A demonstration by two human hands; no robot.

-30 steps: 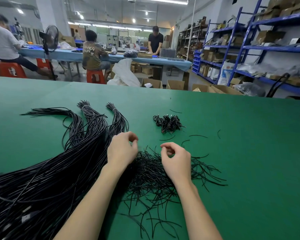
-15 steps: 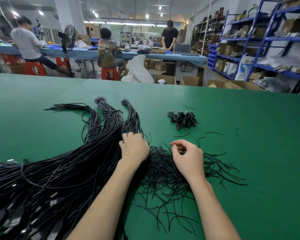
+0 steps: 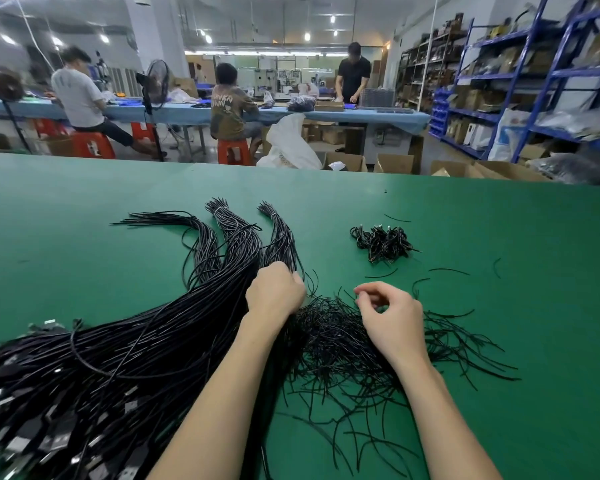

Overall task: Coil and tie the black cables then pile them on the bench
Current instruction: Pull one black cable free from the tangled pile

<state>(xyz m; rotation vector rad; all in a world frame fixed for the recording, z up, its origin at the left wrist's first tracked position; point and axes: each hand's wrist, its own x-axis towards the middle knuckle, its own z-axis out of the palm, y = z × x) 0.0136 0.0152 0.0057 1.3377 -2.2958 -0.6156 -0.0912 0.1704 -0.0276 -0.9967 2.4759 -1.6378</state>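
Curled over the glossy black cables (image 3: 146, 344), the left hand (image 3: 274, 292) reached into the bundle, though whether it gripped a strand could not be told; the right hand (image 3: 392, 317) hovered with thumb and forefinger nearly pinched, holding nothing visible, above a loose heap of thin wiry ties (image 3: 343, 341); a small knotted pile of coiled cables (image 3: 383, 242) lay farther off on the smooth green bench (image 3: 499, 341).

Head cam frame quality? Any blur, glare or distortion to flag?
Head view: even overhead lighting, soft shadows; ceiling lamps blow out; wide-angle bends the shelving; motion blur on the cable bundle at lower left; both hands sharp.
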